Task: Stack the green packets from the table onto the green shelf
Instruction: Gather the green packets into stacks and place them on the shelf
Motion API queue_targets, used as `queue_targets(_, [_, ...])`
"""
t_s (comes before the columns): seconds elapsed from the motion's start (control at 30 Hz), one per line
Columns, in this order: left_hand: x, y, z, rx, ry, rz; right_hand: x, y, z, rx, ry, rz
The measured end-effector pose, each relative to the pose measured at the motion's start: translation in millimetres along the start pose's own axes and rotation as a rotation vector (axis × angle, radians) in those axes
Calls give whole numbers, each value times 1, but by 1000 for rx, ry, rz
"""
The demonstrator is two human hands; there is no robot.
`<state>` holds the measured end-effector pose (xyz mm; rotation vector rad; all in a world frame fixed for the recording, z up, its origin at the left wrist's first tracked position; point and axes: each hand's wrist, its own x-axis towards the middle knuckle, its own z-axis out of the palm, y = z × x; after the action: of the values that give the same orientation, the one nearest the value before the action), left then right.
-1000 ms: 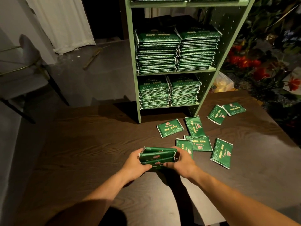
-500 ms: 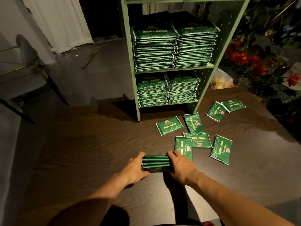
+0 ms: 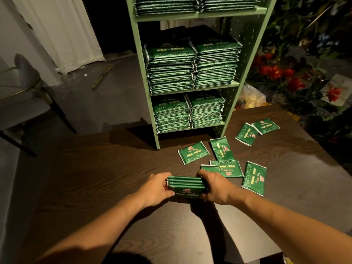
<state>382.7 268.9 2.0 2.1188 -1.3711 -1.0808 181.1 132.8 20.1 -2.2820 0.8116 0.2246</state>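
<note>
A small bundle of green packets (image 3: 186, 187) stands on edge on the dark wooden table (image 3: 95, 168). My left hand (image 3: 155, 189) grips its left end and my right hand (image 3: 214, 185) grips its right end. Several loose green packets (image 3: 193, 152) lie flat on the table to the right. The green shelf (image 3: 142, 77) stands at the table's far edge. Its lower tiers hold two side-by-side stacks of green packets (image 3: 171, 70) each, and more stacks fill the tier above.
A grey chair (image 3: 24, 96) stands on the floor at the left. Red flowers and foliage (image 3: 276, 71) crowd the right side behind the table. A yellowish plastic bag (image 3: 251, 96) and a small can (image 3: 240, 104) sit beside the shelf.
The bundle was lifted and tilted between my hands a second ago; it now stands squared on the table. My head has moved closer to the shelf, and both hands keep their grip.
</note>
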Motion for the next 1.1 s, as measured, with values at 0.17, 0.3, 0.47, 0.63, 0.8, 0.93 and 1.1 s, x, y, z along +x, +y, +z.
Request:
queue_targets(0.17, [5, 24, -21, 43, 21, 48, -5, 0, -27, 87, 82, 39])
queue_targets(0.3, [9, 45, -38, 70, 44, 99, -8, -5, -56, 133, 136, 7])
queue_targets(0.47, [12, 73, -56, 97, 96, 148, -13, -12, -92, 129, 210, -40])
queue_targets(0.63, [4, 103, -80, 165, 90, 175, -22, -21, -126, 140, 243, -70])
queue_targets(0.8, [-8, 139, -105, 262, 123, 203, -32, -30, -158, 169, 248, -86])
queue_targets(0.93, [-18, 163, -123, 268, 151, 195, -39, -42, -182, 201, 257, -110])
queue_targets(1.1, [-33, 190, -153, 205, 182, 227, -46, -61, -217, 199, 283, -166])
